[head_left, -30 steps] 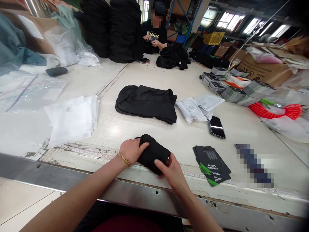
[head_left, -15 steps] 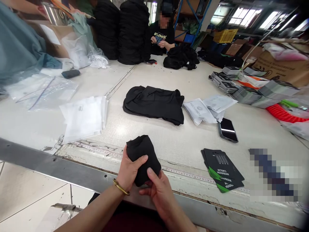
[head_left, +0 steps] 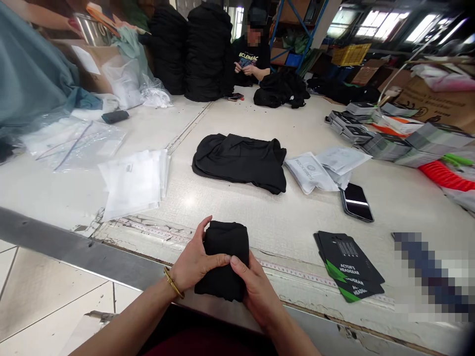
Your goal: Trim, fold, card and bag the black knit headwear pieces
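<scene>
A folded black fabric piece [head_left: 226, 242] is held between both hands above the table's front edge. My left hand [head_left: 193, 262] wraps its left side, thumb pressed across the front; a brass-coloured bracelet circles that wrist. My right hand [head_left: 258, 284] grips the right side, its thumb tip meeting the left one. The fingers behind the cloth are mostly hidden. Beyond the hands lies a flat pile of black fabric pieces [head_left: 239, 163]. White plastic sleeves [head_left: 135, 183] rest to the left. Black cards reading "Actor's Headgear" [head_left: 349, 264] lie fanned out at the right.
Packed white pouches [head_left: 311, 170] and a phone [head_left: 356, 201] lie right of the pile. Stacks of cards [head_left: 388, 143] stand farther right. Tall black fabric stacks [head_left: 208, 52] rise at the back, near a seated person [head_left: 250, 57]. A measuring tape [head_left: 297, 269] runs along the front edge.
My hands have turned the folded black fabric more upright and shifted it slightly down. My right hand has closed around its right side, and both thumbs now meet in front.
</scene>
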Tool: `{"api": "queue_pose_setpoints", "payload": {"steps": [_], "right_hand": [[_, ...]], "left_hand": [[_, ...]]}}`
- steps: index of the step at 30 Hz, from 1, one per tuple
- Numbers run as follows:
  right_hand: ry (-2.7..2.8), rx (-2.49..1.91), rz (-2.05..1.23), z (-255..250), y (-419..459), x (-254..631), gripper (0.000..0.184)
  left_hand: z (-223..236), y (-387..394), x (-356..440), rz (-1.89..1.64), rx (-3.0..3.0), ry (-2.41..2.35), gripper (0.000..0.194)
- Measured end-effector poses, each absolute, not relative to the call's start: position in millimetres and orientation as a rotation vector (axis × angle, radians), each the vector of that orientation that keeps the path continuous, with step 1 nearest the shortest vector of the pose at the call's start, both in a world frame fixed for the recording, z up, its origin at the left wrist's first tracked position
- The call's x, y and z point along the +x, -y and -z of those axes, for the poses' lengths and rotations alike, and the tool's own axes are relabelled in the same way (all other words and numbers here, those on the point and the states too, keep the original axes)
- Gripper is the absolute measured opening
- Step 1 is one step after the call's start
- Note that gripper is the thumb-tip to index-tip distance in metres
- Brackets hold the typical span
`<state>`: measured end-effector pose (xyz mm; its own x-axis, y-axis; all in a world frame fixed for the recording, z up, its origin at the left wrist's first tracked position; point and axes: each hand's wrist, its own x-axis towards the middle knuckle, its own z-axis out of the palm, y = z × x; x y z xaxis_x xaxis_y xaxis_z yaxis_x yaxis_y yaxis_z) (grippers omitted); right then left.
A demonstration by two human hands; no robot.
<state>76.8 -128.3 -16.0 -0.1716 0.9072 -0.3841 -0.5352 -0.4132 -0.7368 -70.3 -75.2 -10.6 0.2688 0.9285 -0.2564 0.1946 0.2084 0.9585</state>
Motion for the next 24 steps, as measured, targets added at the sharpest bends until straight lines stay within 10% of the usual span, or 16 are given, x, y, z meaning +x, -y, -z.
{"api": "queue_pose_setpoints", "payload": {"steps": [9,24], "right_hand": [[0.702,-1.198,-1.548,26,88,98,0.049],[0.636,-1.124,-1.468,35,79,101,0.047]], "left_hand": [[10,-38,-171,-0.896,1.924,-2.148,0.047],[12,-42,-156,-0.546,2.016,-2.164,0.056]]}}
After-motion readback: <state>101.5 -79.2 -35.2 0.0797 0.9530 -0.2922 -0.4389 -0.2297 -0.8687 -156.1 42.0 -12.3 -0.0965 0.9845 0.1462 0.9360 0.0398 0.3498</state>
